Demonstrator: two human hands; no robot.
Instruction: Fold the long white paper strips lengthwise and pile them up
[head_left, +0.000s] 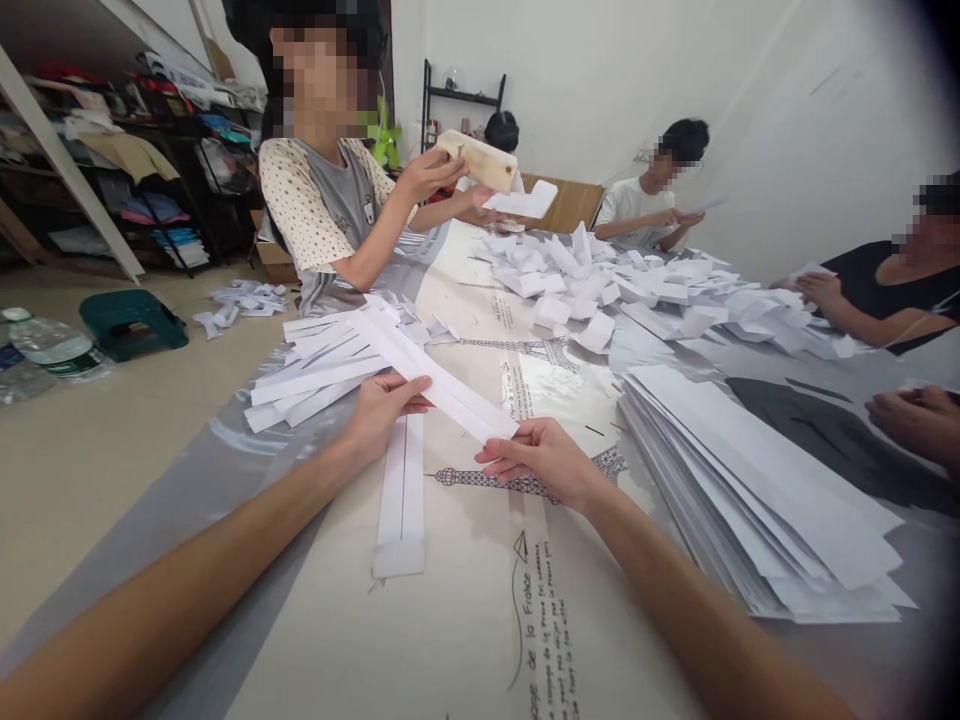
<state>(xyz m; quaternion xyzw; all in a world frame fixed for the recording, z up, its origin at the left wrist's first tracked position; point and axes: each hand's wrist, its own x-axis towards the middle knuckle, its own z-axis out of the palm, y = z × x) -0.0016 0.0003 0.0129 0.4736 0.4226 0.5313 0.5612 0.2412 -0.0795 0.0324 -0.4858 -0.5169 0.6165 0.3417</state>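
A long white folded paper strip (442, 385) is held between my two hands, slanting down to the right over the table. My left hand (388, 408) pinches its left edge near the middle, thumb on top. At its lower right end, my right hand (541, 455) grips the corner between thumb and fingers. Below my left hand another paper strip (400, 510) lies on the printed tablecloth (360, 640), a dark line running along it. Beyond my left hand is a fanned pile of white strips (315, 375).
A thick stack of long papers (757, 490) lies at the right. Behind it spreads a heap of folded papers (637, 275). A person at the far left holds a wooden block (480, 160) and paper. Other people sit around the table. A green stool (133, 322) stands on the floor.
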